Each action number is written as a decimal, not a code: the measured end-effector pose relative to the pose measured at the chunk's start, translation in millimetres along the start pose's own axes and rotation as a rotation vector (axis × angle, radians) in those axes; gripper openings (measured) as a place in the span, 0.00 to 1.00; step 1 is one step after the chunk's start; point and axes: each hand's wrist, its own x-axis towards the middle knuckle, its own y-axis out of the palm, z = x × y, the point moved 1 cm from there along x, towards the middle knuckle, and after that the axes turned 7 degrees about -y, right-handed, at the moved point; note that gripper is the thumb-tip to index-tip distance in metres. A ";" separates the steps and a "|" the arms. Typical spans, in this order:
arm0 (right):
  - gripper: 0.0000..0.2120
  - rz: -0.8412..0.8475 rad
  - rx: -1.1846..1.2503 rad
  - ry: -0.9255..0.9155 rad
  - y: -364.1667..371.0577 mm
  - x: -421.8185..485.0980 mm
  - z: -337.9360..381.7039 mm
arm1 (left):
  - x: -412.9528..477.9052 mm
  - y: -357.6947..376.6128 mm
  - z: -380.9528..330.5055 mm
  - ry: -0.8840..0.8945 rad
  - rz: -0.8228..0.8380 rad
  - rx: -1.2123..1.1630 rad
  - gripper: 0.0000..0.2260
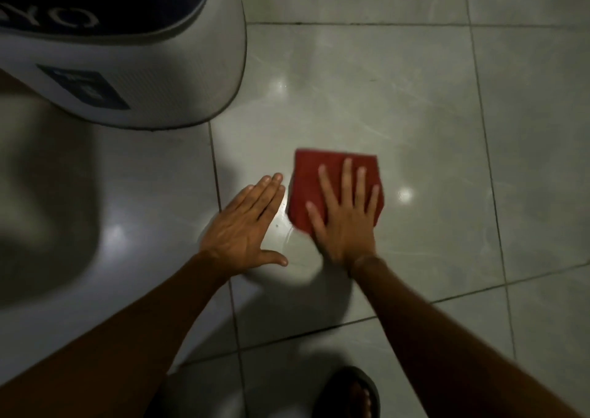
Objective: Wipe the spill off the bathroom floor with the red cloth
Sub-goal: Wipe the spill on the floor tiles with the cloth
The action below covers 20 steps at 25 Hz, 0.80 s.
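A folded red cloth (313, 178) lies flat on the grey tiled floor (415, 114) near the middle of the view. My right hand (346, 216) presses down on the cloth's near half with fingers spread. My left hand (245, 226) rests flat on the floor just left of the cloth, fingers together, thumb out, holding nothing. A thin wet streak (287, 235) glints on the tile between the two hands; the spill's extent is hard to make out in the dim light.
A large white appliance with a dark top (143, 76) stands at the upper left, its rounded base on the floor. A foot in a dark sandal (354, 395) shows at the bottom edge. Dark grout lines cross the tiles.
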 end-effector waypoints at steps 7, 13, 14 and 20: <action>0.40 -0.079 0.213 0.621 -37.7 39.4 -107.9 | 1.5 1.6 -0.3 -0.167 -0.026 -0.086 0.70; 0.36 -0.020 -0.007 -0.147 -9.1 -31.9 -8.8 | -1.7 -13.6 -9.7 -0.190 0.033 -0.102 0.71; 0.36 -0.013 -0.004 -0.076 -14.6 -40.9 -44.8 | 0.2 -13.9 -10.0 -0.190 0.032 -0.105 0.71; 0.37 -0.111 0.062 0.316 -46.7 93.3 -30.5 | 1.2 -8.6 -11.9 -0.201 0.000 -0.103 0.71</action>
